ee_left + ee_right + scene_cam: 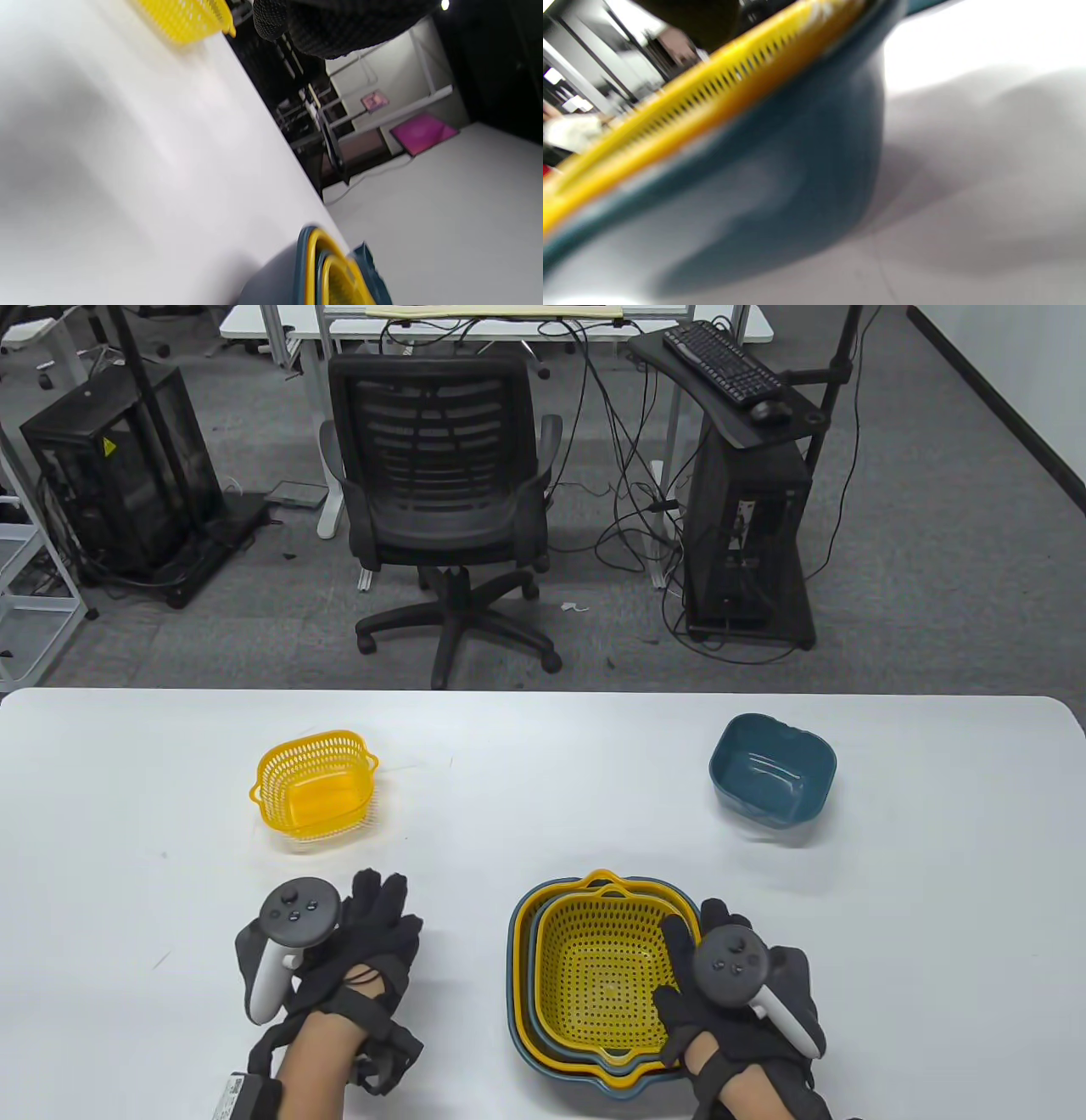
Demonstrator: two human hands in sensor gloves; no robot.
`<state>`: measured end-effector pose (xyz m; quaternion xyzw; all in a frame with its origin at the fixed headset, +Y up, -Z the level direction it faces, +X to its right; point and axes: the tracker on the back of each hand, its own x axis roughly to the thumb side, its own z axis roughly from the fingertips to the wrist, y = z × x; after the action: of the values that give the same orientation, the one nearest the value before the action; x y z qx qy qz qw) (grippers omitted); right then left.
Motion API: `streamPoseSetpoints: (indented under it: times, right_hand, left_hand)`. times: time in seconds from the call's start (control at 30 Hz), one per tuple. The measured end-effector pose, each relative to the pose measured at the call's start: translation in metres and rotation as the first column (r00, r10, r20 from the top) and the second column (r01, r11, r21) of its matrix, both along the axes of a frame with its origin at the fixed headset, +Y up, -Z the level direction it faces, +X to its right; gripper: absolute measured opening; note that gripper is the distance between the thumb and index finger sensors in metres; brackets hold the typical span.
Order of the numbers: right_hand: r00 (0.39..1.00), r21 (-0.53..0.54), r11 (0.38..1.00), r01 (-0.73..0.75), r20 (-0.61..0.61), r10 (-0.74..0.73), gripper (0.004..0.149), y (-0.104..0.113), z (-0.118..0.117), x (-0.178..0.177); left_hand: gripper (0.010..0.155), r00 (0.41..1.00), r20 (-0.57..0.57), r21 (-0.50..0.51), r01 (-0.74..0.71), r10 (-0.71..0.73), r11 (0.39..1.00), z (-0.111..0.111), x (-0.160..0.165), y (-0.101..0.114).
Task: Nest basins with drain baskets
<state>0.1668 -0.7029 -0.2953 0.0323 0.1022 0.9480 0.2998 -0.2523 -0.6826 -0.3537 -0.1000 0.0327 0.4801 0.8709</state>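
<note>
A nested stack point(604, 976) of teal basins and yellow drain baskets stands at the near middle of the white table point(543, 831). My right hand point(689, 963) holds its right rim, with fingers reaching over into the top yellow basket point(594, 976). The right wrist view shows the stack's outer teal wall point(763, 178) and a yellow rim point(712, 97) close up and blurred. A small yellow basket point(315, 785) stands alone at the far left. A small teal basin point(772, 769) stands alone at the far right. My left hand point(377, 920) lies empty on the table left of the stack, fingers spread.
The left wrist view shows the small yellow basket point(186, 17) up top, the stack point(316, 271) at the bottom and bare table between. Beyond the table's far edge are an office chair point(441, 500) and a computer stand point(747, 517).
</note>
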Motion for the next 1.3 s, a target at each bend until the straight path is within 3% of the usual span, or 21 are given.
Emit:
streamPoseSetpoints:
  times: [0.27,0.43,0.53,0.63,0.7,0.93,1.13,1.3]
  right_hand:
    - [0.971,0.127,0.968,0.218,0.075,-0.228,0.072,-0.005,0.019,0.038]
    - [0.945,0.159,0.936,0.316,0.036,-0.325,0.072,-0.002,0.021,0.042]
    - [0.937,0.200,0.920,0.336,0.024,-0.347,0.071,0.001,0.024,0.042]
    - [0.934,0.222,0.910,0.350,-0.002,-0.359,0.071,0.003,0.024,0.041]
    - [0.935,0.221,0.909,0.352,-0.032,-0.354,0.071,0.003,0.024,0.039]
    - [0.940,0.186,0.922,0.340,-0.063,-0.334,0.072,-0.002,0.023,0.031]
    - [0.946,0.178,0.929,0.324,-0.069,-0.316,0.072,-0.002,0.023,0.028]
    - [0.947,0.186,0.928,0.322,-0.059,-0.317,0.072,-0.002,0.023,0.029]
  left_hand:
    - [0.071,0.968,-0.223,0.079,0.131,-0.111,0.988,-0.043,-0.056,0.070]
    - [0.077,0.930,-0.349,0.013,0.128,-0.115,0.992,-0.085,-0.094,0.085]
    - [0.080,0.904,-0.410,-0.070,0.098,-0.118,0.993,-0.105,-0.114,0.072]
    - [0.083,0.881,-0.466,-0.141,0.019,-0.083,0.990,-0.121,-0.130,0.044]
    - [0.085,0.863,-0.484,-0.217,0.043,-0.146,0.975,-0.127,-0.138,0.024]
    - [0.085,0.831,-0.540,-0.298,-0.046,-0.129,0.953,-0.150,-0.155,-0.027]
    - [0.092,0.827,-0.544,-0.365,-0.079,-0.143,0.928,-0.161,-0.152,-0.049]
    - [0.085,0.810,-0.561,-0.379,-0.066,-0.172,0.923,-0.165,-0.148,-0.058]
